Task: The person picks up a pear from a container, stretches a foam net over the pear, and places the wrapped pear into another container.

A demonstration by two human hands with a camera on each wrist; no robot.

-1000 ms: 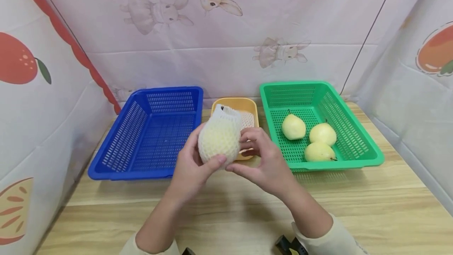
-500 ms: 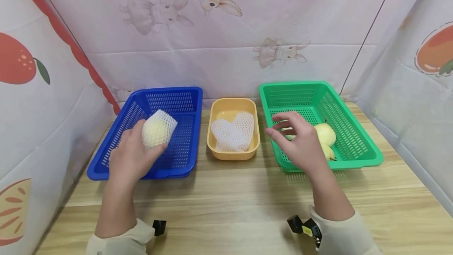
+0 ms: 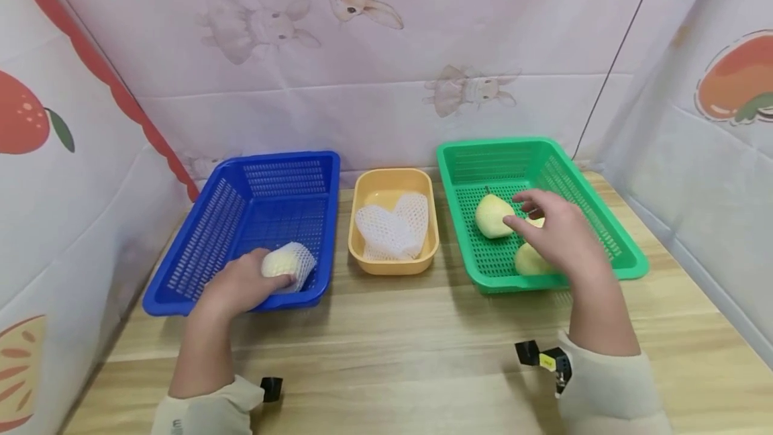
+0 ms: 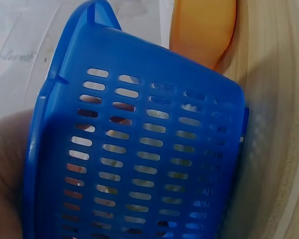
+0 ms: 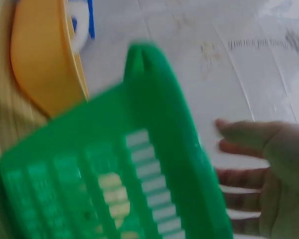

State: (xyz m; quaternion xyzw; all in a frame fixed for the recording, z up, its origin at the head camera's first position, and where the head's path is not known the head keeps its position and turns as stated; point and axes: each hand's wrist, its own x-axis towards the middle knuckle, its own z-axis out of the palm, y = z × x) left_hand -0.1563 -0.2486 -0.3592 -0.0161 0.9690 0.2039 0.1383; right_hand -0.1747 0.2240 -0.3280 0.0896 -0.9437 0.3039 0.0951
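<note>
In the head view my left hand [image 3: 238,284] reaches over the front rim of the blue basket [image 3: 274,220]. It holds a pear in a white foam net [image 3: 288,266] low inside the front of the basket, thumb along the near side. The basket's slotted wall hides most of that hand in the left wrist view. Over the green basket [image 3: 465,170], my right hand [image 3: 558,230] hovers with fingers spread and slightly bent, nothing between them. Beneath it lie two pears, one [image 3: 531,262] near the front and another mostly covered; a third pear [image 3: 494,217] sits to their left.
Between the baskets stands a small yellow bin [image 3: 394,267] with several white foam nets [image 3: 392,230] inside. A printed cloth backdrop [image 3: 386,119] rises behind and at both sides. Everything stands on a wood-grain table [image 3: 386,341].
The netted pear went from between both hands at the middle to the left, down into the blue basket. The right hand let it go and moved right, over the green basket's pears.
</note>
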